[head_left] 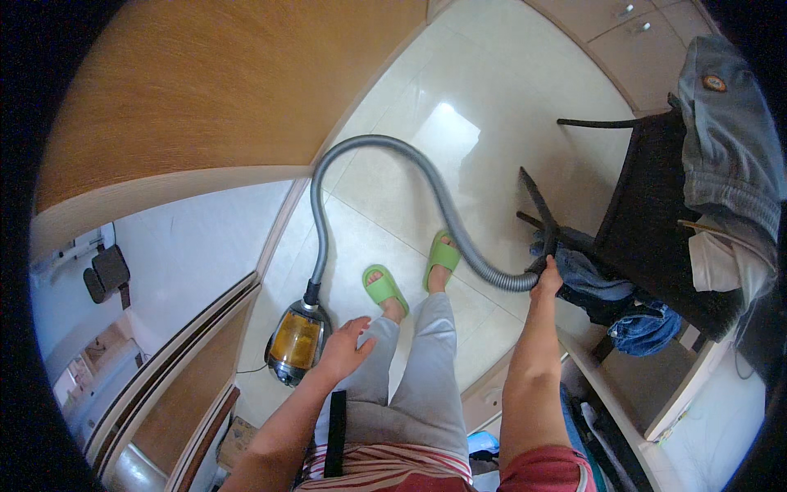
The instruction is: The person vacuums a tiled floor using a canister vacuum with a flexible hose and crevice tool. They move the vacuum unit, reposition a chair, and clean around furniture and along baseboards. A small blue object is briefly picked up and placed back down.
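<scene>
My right hand [547, 280] is closed round the dark handle end of a grey corrugated vacuum hose [430, 178]. From that hand a black nozzle [535, 190] reaches away over the tiled floor, beside the chair. The hose curves in a wide arc to the canister vacuum cleaner [295, 338], which has an amber dust container and stands on the floor at lower left. My left hand [349, 349] hangs just right of the canister with its fingers apart, holding nothing. Green slippers [384, 289] are on my feet, under the arc of the hose.
A black chair [639, 203] at right carries grey clothing [725, 135]. Jeans [645, 326] lie bunched below it, by an open-fronted cabinet. A wooden panel [215, 80] fills the upper left. Drawers [645, 46] stand at top right. A thin cord [252, 371] runs left from the canister.
</scene>
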